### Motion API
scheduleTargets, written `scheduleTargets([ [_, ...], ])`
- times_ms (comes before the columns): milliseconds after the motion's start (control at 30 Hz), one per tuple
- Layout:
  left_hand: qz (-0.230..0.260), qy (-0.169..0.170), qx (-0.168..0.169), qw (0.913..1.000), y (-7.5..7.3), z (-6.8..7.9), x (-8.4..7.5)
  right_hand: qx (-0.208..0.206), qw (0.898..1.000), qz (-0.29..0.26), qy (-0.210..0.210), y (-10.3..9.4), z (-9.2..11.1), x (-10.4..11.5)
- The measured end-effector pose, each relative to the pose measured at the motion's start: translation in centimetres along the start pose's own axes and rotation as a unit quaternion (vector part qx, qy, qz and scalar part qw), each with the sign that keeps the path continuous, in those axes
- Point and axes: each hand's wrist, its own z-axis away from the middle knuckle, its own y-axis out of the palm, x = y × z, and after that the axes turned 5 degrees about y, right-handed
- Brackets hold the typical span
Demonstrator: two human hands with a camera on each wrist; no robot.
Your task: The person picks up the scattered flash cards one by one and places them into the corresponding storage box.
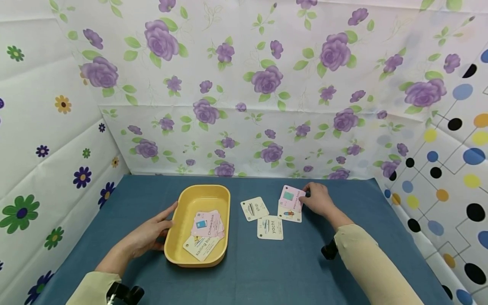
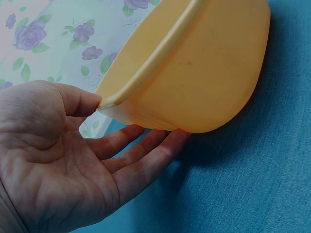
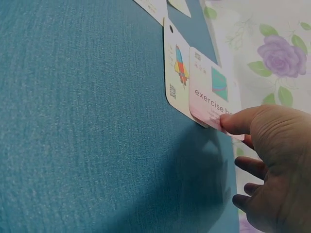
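Note:
My left hand (image 1: 146, 233) is at the left side of a yellow plastic basin (image 1: 172, 237). In the left wrist view its thumb sits on the rim and the fingers reach the lower edge. Inside the basin lie several overlapping word cards, among them a pink "Chinese book" card (image 1: 203, 226) and a white "sailing boat" card (image 1: 200, 247). My right hand (image 1: 319, 199) pinches the right edge of a pink "exercise book" card (image 3: 212, 90), thumb on its face. That card overlaps a white card with a rocket picture (image 3: 179, 73), whose lower part shows.
A white "ship" card (image 1: 254, 209) and a white "yacht" card (image 1: 270, 227) lie between basin and right hand. Blue cloth (image 1: 267, 271) covers the table. A floral sheet (image 1: 236, 140) hangs behind, with patterned sheets on both sides.

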Motion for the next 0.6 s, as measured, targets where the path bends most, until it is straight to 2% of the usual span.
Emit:
scheduleTargets([
  [600,0.001,0.002,-0.002,1.0000,0.04,-0.13,0.03,-0.014,0.999,-0.027,0.011,-0.84,0.22,-0.27],
])
